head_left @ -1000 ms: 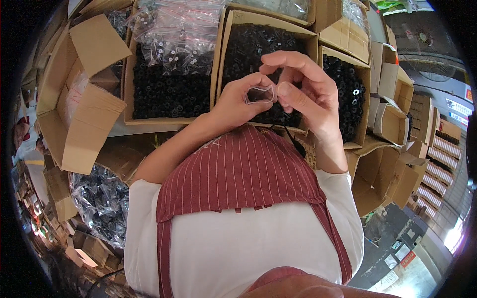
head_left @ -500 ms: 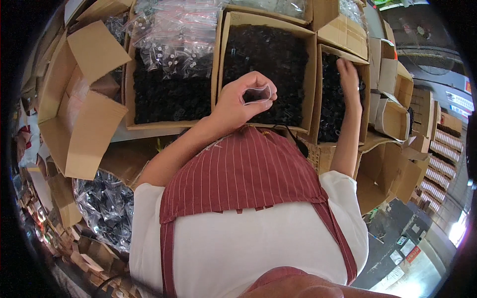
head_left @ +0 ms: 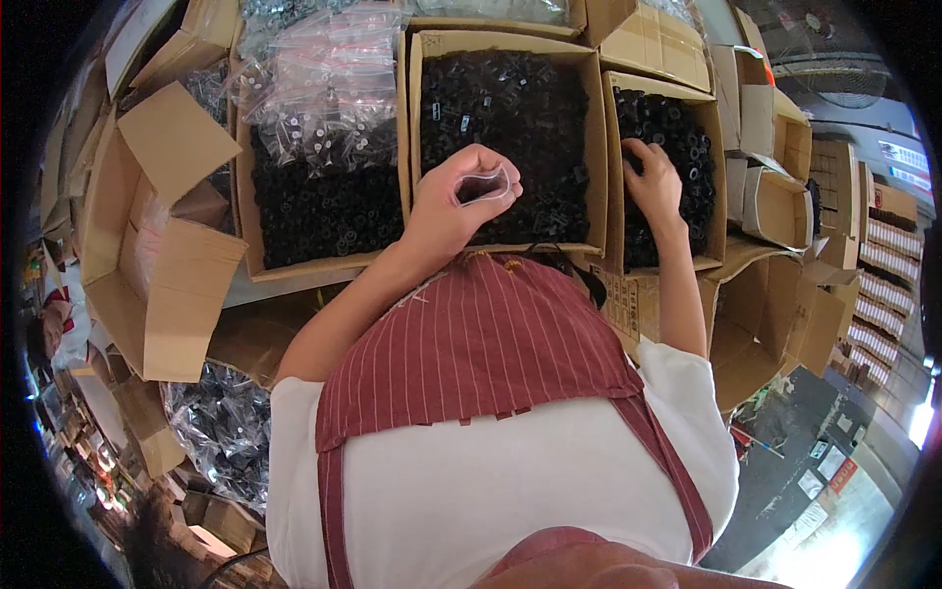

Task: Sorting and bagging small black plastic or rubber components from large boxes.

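Note:
A small clear plastic bag (head_left: 485, 187) is in my left hand (head_left: 444, 208), its mouth held rounded and facing up over the middle cardboard box (head_left: 505, 41). My fingers and thumb wrap around the bag; what lies deep inside it is too dark to make out. To the right, my right hand (head_left: 655, 187) is over a narrower cardboard box (head_left: 724, 187) full of black ring-shaped parts (head_left: 695, 155). Its thumb and curved forefinger stand apart, with nothing visible between them; the other fingers are partly hidden. Small black pieces (head_left: 535, 103) fill the middle box.
At the left, another box (head_left: 242, 177) holds black rings, with clear zip bags of parts (head_left: 329, 88) piled on them. An opened carton (head_left: 186, 294) spreads its flaps further left. Bagged dark parts (head_left: 218, 422) sit below it. Several cartons (head_left: 775, 211) stand at the right.
My right hand has drawn back toward me and left within the right box, its fingers now curled apart from the thumb. My left hand still holds the bag. The view has shifted slightly.

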Demonstrator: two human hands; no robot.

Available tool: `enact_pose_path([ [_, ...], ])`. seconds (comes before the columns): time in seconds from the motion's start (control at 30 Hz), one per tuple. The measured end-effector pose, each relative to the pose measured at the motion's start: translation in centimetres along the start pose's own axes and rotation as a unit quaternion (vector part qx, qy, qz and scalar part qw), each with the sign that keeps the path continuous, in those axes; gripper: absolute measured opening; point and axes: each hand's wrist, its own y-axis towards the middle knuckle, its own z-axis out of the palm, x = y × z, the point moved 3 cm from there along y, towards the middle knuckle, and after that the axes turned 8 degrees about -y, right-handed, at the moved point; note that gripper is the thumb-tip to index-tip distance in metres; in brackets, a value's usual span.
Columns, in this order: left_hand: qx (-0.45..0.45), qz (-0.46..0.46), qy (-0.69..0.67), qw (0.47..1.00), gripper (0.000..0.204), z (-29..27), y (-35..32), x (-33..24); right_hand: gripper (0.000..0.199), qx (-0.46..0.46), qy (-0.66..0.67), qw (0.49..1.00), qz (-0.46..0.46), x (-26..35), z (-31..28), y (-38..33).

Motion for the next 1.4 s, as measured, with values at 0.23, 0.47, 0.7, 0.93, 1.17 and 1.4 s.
enact_pose_path([
  [0.23,-0.024,-0.001,0.015,1.000,0.013,0.2,0.1,-0.1,0.048,0.049,0.453,0.834,0.311,-2.6,-3.4,0.5],
  [0.47,-0.053,-0.016,-0.014,0.998,0.015,0.1,0.3,0.0,0.039,0.079,0.935,0.170,0.301,-5.8,2.0,-1.8],
  [0.7,-0.010,-0.054,0.000,0.999,0.014,0.4,0.3,-0.1,0.029,0.130,0.952,0.223,0.163,-2.1,0.8,-2.5],
  [0.93,0.046,-0.043,0.010,0.998,0.015,0.9,0.6,0.7,0.033,0.274,0.843,0.452,0.102,9.1,-6.8,-2.4],
  [1.17,0.038,-0.021,0.074,0.996,0.030,1.3,0.0,0.5,0.030,0.293,0.683,0.662,0.095,16.3,-8.9,-2.1],
  [1.4,0.019,0.067,0.086,0.994,0.035,0.8,-0.6,0.3,0.031,0.288,0.566,0.771,-0.041,17.2,-9.2,-1.3],
])
